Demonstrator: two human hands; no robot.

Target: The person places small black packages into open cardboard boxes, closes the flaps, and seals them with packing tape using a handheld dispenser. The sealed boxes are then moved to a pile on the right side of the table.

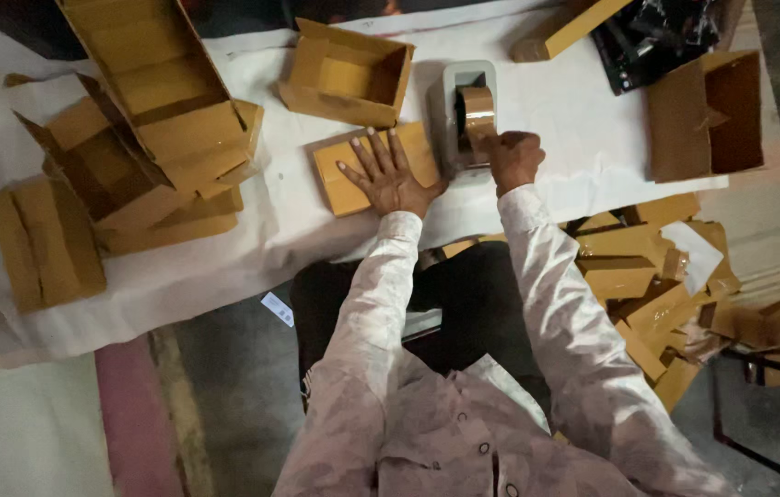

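My left hand (388, 175) lies flat, fingers spread, on a small closed cardboard box (346, 184) on the white-covered table (547, 120). Just right of it stands a grey tape dispenser (456, 85) holding a roll of brown tape (477, 110). My right hand (512, 158) is at the dispenser's front, fingers pinched on the tape end below the roll.
An open cardboard box (349, 74) sits behind the closed one. Several open and stacked boxes (137, 138) crowd the left side. Another open box (708, 115) and a black bag (657, 37) are at the right. A heap of flat boxes (657, 285) lies by my right knee.
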